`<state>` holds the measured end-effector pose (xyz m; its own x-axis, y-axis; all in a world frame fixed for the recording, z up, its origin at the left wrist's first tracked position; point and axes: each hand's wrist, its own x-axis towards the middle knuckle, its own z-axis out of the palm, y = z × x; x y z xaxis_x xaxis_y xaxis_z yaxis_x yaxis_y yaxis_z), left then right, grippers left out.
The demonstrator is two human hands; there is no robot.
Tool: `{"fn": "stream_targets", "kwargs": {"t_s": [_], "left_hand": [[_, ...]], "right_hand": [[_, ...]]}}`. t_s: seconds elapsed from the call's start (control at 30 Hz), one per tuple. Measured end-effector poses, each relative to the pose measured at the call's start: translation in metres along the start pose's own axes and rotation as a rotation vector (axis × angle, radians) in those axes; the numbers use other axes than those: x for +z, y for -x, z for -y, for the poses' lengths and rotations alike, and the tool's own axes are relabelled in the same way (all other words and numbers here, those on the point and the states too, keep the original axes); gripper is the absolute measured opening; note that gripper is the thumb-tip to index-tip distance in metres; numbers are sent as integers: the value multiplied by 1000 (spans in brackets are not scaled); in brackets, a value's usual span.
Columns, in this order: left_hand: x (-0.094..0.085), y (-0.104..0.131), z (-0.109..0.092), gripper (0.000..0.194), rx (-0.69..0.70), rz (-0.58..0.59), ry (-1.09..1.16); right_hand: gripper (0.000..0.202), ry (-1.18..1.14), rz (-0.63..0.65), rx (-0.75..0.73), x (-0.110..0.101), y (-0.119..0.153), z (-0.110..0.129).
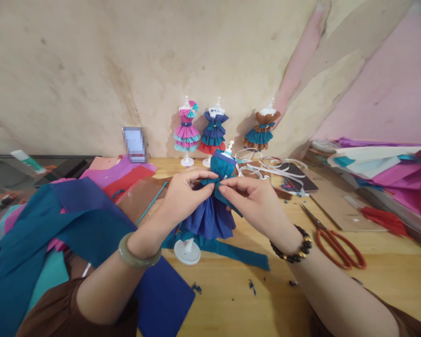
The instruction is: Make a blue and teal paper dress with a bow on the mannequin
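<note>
A miniature dress form (231, 149) on a white stand leans tilted between my hands, its round base (187, 252) towards me. It wears a blue and teal crepe paper dress (210, 215). My left hand (187, 192) pinches teal paper at the waist of the dress. On the other side of the waist, my right hand (250, 199) pinches a teal paper strip (235, 208) that hangs down to the right. The fingertips of both hands nearly meet there. Under the dress, a longer teal strip (243, 254) lies across the table.
Three dressed miniature forms stand along the wall, including a pink one (187, 126). Orange-handled scissors (333, 241) lie at right. Crepe paper sheets (80, 224) heap at left; white ribbon (284, 168) coils behind. A phone (134, 144) leans at the back.
</note>
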<state>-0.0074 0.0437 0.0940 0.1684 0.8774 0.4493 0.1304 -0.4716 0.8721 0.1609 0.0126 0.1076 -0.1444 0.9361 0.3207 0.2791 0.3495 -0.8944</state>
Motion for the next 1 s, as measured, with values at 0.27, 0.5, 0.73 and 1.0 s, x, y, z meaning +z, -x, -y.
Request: {"fn": "stream_targets", "kwargs": {"t_s": [0.27,0.5,0.73,1.0], "left_hand": [[1,1,-6,19,29,-23,-35],[2,3,-7,21,30,-11,-56],[4,3,-9,21,33,-15,-49],[5,4,-10,20,44,-17,-7]], "right_hand": [[19,137,-65,-134,0,0,-4],[16,277,-126,-179,2,2,-3],[6,339,-189,-247,2,3,-3],[6,396,-233,-296,4,3,-5]]}}
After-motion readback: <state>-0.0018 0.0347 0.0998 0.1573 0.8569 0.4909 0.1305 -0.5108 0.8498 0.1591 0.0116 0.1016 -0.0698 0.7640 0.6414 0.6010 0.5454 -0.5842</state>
